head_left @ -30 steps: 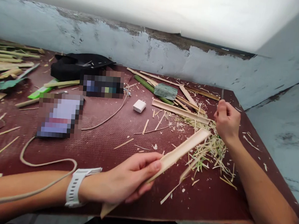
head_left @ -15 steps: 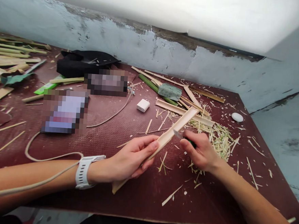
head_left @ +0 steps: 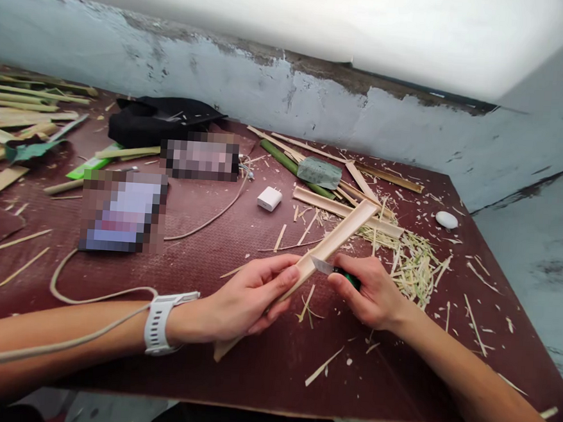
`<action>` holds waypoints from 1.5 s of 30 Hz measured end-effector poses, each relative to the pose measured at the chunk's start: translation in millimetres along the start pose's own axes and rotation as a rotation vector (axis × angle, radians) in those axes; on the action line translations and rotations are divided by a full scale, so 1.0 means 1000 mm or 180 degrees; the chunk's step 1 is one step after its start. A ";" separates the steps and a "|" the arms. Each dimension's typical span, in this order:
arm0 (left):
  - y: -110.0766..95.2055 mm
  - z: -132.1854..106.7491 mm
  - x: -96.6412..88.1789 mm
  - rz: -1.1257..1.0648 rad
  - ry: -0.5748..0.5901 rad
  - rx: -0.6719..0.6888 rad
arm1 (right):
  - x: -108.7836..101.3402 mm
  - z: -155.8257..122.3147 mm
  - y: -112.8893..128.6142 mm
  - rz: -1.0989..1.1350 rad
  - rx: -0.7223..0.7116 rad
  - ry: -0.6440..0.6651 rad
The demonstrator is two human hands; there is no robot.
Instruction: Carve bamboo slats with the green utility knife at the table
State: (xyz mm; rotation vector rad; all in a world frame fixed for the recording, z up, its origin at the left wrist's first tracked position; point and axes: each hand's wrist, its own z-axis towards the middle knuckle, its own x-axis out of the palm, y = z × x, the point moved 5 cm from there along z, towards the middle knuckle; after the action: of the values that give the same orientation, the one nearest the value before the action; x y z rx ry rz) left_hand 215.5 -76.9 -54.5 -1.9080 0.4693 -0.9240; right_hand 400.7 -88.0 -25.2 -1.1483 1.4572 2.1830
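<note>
My left hand (head_left: pixel 251 296), with a white watch on the wrist, grips a long pale bamboo slat (head_left: pixel 338 233) near its lower end; the slat slants up to the right over the dark red table (head_left: pixel 250 376). My right hand (head_left: pixel 372 298) is closed round a small knife (head_left: pixel 328 267) with a green handle. Its blade lies against the slat's edge just beyond my left fingertips.
Bamboo shavings (head_left: pixel 415 262) are heaped right of the hands. More slats and a green stalk (head_left: pixel 289 166) lie behind, with a white charger plug (head_left: pixel 269 198), a cable (head_left: pixel 203 221), a black pouch (head_left: pixel 157 119) and a white pebble (head_left: pixel 447 220). Bamboo strips (head_left: pixel 23 109) are piled at far left.
My right hand came back from the far right with the knife and set the blade on the slat, then slid it closer to my left fingers. The slat barely moved.
</note>
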 end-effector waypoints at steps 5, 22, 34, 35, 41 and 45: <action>0.004 0.005 -0.003 -0.0049 -0.0079 0.0035 | -0.005 0.001 -0.001 -0.0711 -0.0001 -0.0527; 0.011 -0.001 0.004 -0.0040 0.0223 -0.0377 | -0.101 -0.011 -0.056 -0.1067 0.1045 -0.2507; 0.004 0.002 -0.004 0.0025 -0.0049 -0.0101 | -0.021 0.000 -0.012 -0.0101 0.0155 -0.0694; 0.004 0.002 -0.004 0.0018 -0.0059 -0.0090 | -0.016 0.000 -0.009 -0.0110 0.0101 -0.0580; 0.006 -0.001 -0.003 0.0083 -0.0057 -0.0094 | -0.003 -0.001 -0.002 -0.0195 -0.0029 -0.0396; 0.009 -0.002 -0.003 0.0157 -0.0061 -0.0083 | -0.003 -0.002 -0.004 -0.0230 -0.0021 -0.0407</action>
State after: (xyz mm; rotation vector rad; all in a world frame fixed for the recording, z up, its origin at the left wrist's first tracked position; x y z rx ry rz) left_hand 212.5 -80.8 -62.4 -1.9188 0.5170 -0.8707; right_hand 406.0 -87.8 -25.7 -1.0266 1.3359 2.1706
